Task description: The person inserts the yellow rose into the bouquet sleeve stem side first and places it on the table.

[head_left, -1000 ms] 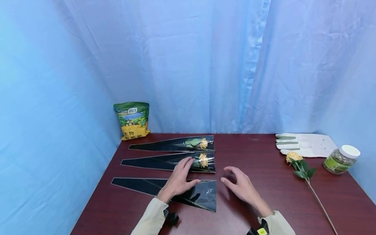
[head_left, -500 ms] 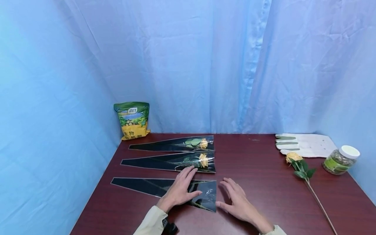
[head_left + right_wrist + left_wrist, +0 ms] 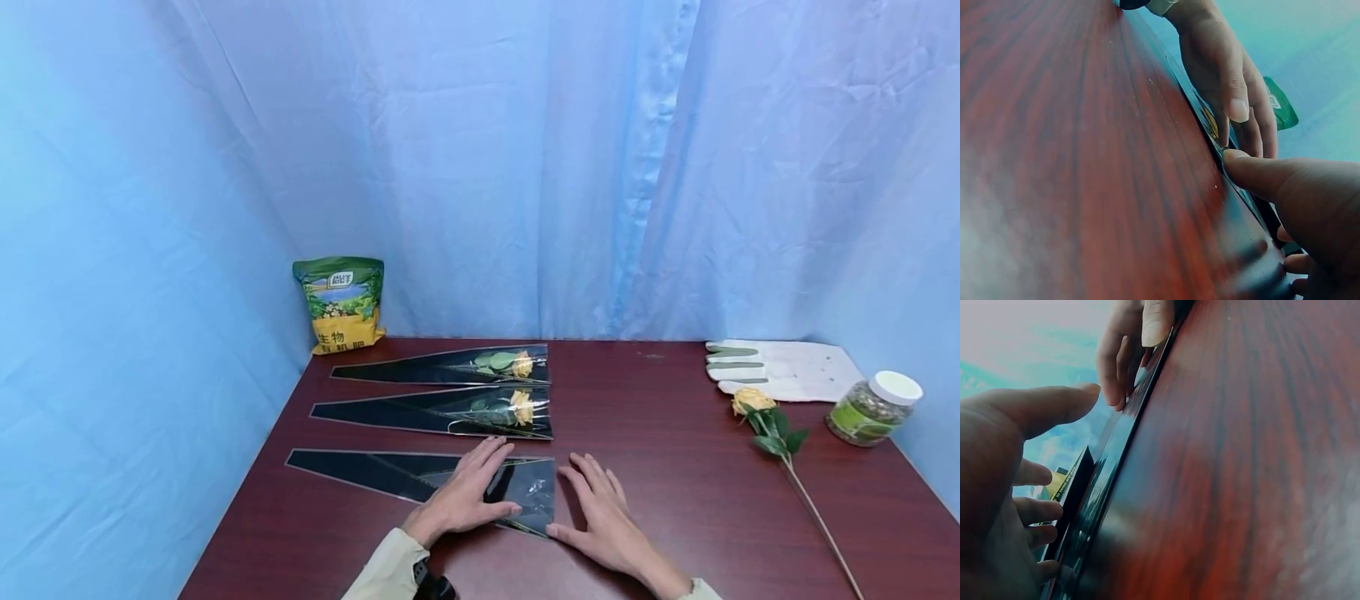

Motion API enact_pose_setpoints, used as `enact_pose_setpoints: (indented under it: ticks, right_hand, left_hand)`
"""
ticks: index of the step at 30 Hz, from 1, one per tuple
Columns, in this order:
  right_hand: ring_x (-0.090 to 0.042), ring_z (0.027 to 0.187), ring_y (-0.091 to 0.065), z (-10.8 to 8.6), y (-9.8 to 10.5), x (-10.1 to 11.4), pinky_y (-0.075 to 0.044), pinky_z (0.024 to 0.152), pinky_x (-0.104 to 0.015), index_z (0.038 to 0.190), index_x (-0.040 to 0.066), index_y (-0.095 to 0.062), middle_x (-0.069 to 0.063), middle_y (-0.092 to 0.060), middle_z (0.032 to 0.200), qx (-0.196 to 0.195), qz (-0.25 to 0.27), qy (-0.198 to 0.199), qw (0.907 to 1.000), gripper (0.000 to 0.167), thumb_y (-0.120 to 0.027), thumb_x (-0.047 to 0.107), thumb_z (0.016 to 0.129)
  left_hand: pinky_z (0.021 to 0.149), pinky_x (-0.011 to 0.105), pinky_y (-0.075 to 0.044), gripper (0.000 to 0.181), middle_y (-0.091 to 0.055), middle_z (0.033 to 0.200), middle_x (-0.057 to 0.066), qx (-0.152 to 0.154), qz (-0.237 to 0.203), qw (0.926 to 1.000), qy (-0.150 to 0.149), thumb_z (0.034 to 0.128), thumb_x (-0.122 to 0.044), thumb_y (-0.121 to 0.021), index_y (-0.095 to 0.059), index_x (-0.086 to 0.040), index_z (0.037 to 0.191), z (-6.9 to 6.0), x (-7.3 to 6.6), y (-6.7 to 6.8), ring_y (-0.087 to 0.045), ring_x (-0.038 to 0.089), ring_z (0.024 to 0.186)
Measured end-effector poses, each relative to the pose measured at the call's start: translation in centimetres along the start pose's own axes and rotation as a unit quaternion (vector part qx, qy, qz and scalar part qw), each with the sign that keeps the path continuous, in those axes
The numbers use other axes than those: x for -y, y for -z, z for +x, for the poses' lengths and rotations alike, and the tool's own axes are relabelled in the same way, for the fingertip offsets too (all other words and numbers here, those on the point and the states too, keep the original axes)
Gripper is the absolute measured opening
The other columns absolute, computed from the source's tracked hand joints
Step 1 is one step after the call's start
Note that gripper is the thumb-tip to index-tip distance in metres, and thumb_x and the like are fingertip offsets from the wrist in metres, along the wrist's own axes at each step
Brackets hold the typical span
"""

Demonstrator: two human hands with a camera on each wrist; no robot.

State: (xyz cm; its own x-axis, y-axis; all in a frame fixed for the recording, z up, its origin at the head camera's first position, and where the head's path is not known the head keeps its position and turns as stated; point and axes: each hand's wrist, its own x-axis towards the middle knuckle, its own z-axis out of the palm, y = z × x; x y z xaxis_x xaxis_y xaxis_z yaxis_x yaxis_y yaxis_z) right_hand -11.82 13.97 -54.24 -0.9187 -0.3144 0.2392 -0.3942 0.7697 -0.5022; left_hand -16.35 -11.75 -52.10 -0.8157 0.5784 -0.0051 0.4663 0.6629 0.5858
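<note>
In the head view, my left hand [image 3: 467, 493] lies over the wide half of the nearest flower sleeve [image 3: 358, 469], a tapered black one with a clear front. Its fingers are extended and loosely spread. At the sleeve's wide right end is my right hand [image 3: 606, 518], fingers relaxed, the thumb at the near corner and the fingertips beside the far corner. Seen from the right wrist, that thumb [image 3: 1254, 167] is at the sleeve's edge; whether it pinches the film is unclear. Behind lie two more sleeves, a middle one [image 3: 397, 412] and a rear one [image 3: 405, 372], each holding a yellow rose.
A loose yellow rose [image 3: 797, 479] with a long stem lies on the right of the dark red table [image 3: 637, 400]. Beyond it are a white and green glove [image 3: 795, 372] and a white-lidded jar [image 3: 873, 408]. A fertilizer bag [image 3: 341, 307] stands at the back left.
Both hands have come nearer the table's front edge. My left hand has drawn back from the middle sleeve onto the nearest one; my right hand has lowered to that sleeve's wide end.
</note>
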Motion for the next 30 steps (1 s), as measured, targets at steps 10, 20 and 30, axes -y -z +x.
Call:
enact_pose_setpoints:
  ticks: [10, 20, 30]
  right_hand:
    - [-0.047, 0.139, -0.042, 0.2, -0.3, 0.2, -0.029, 0.107, -0.066, 0.134, 0.007, -0.057, -0.023, -0.049, 0.147, -0.022, -0.025, 0.0, 0.9994, 0.075, -0.081, 0.047, 0.076]
    - [-0.044, 0.138, -0.043, 0.5, -0.5, 0.3, -0.03, 0.106, -0.066, 0.133, 0.005, -0.057, -0.021, -0.051, 0.145, -0.03, -0.026, -0.015, 0.9991, 0.078, -0.084, 0.047, 0.072]
    - [-0.039, 0.135, -0.046, 0.9, -0.9, 0.8, -0.031, 0.105, -0.065, 0.13, 0.006, -0.058, -0.019, -0.054, 0.141, -0.05, -0.036, -0.041, 0.9972, 0.079, -0.086, 0.046, 0.068]
  left_hand:
    - [0.122, 0.059, -0.023, 0.082, -0.031, 0.164, 0.012, -0.002, 0.039, 0.9992, 0.002, 0.0917, -0.049, -0.067, -0.033, -0.012, 0.157, 0.0, 0.0, -0.8, -0.023, 0.034, 0.155]
    - [0.123, 0.057, -0.023, 0.079, -0.028, 0.166, 0.011, 0.002, 0.095, 0.9955, -0.001, 0.0909, -0.052, -0.065, -0.039, -0.011, 0.154, -0.1, -0.1, -1.4, -0.022, 0.033, 0.156]
    - [0.124, 0.056, -0.022, 0.078, -0.026, 0.167, 0.01, 0.007, 0.098, 0.9952, 0.004, 0.0919, -0.053, -0.063, -0.039, -0.013, 0.154, 0.0, -0.1, -1.6, -0.02, 0.031, 0.157]
